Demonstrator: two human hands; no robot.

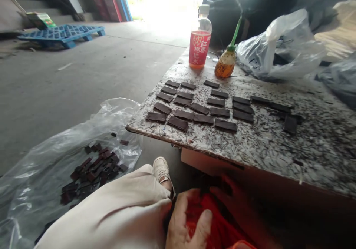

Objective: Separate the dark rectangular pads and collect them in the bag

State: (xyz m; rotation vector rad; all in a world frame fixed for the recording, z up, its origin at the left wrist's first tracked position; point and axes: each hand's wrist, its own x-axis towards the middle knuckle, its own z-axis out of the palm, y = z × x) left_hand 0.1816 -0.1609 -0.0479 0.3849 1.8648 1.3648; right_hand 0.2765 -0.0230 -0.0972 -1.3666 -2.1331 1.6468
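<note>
My left hand is low in front of me, fingers and thumb pinching a red bag on my lap. My right hand reaches into the shadow under the board beside the same red bag; its grip is too dark to read. Above them a speckled board serves as a table top. Several flat dark brown rectangular pieces lie on it in neat rows. A few more pieces lie loose to the right. Neither hand touches them.
A red-labelled drink bottle and an amber squeeze bottle with a green nozzle stand at the board's far edge, beside clear plastic bags. On the floor to the left, plastic sheeting holds a heap of brown pieces. My shoe shows; a blue pallet lies far back.
</note>
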